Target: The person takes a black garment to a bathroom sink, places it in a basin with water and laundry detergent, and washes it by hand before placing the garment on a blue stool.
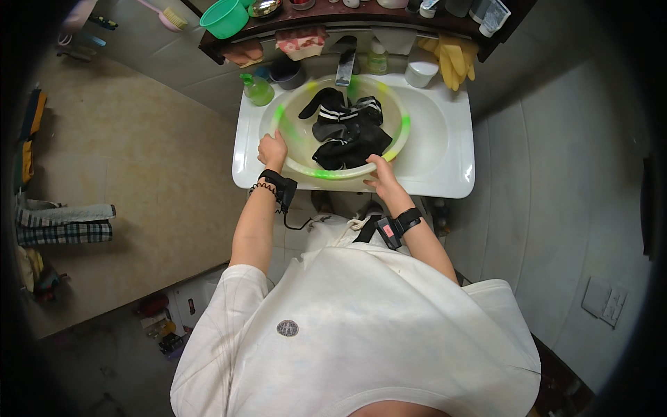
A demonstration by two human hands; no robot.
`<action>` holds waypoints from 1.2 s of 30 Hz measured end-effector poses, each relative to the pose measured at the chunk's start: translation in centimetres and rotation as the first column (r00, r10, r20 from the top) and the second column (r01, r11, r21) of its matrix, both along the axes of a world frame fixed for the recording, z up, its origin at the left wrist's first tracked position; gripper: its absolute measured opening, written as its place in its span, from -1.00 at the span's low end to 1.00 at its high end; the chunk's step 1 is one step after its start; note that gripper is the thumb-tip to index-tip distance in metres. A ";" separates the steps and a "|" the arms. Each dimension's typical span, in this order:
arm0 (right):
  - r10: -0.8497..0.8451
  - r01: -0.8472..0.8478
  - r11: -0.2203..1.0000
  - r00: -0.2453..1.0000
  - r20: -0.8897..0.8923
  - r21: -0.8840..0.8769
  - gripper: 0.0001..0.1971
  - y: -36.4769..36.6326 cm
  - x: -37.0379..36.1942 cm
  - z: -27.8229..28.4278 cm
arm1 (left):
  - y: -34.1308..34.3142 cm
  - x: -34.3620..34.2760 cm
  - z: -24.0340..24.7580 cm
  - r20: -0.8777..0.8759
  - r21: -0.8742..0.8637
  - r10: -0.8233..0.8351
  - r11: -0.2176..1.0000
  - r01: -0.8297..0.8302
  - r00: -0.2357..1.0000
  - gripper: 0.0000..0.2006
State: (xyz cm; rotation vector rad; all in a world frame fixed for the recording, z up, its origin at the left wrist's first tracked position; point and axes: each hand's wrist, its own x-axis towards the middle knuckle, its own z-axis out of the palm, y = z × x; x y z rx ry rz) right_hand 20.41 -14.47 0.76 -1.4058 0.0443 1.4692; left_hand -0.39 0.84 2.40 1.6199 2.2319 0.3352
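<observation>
A pale round plastic basin (pixel 326 173) with green and yellow patches on its rim rests on the white sink (pixel 455 156). Inside it lies a bunched black garment (pixel 354 135) with white stripes. My left hand (pixel 273 150) is closed around the basin's left rim. At the front right, my right hand (pixel 381 175) grips the rim, thumb on top and fingers below. The metal faucet (pixel 344 69) reaches over the basin's far side; whether water runs from it I cannot tell for sure. Black straps with small devices circle both wrists.
Behind the basin's left side stand a green pump bottle (pixel 258 90) and a dark cup (pixel 287 72). A white lidded tub (pixel 421 72) sits at the back right, beside hanging yellow rubber gloves (pixel 451 61). A dark shelf (pixel 319 17) spans above the sink, carrying a green bowl (pixel 224 19).
</observation>
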 end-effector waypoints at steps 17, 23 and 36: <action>-0.009 0.008 1.000 1.000 0.023 0.013 -0.60 0.2 -0.3 0.6 | 0.3 -0.3 0.3 0.034 0.000 -0.019 1.000 0.019 0.999 -0.57; 0.032 -0.027 0.997 0.997 -0.071 0.073 -0.26 0.0 0.3 -0.3 | 0.5 -0.3 -0.8 0.092 0.071 -0.006 0.997 -0.001 0.996 -0.52; 0.015 -0.015 0.999 1.000 0.004 0.034 -0.40 0.0 0.2 -0.7 | 0.7 -0.8 -2.4 0.230 0.121 0.024 0.991 -0.053 0.973 -0.54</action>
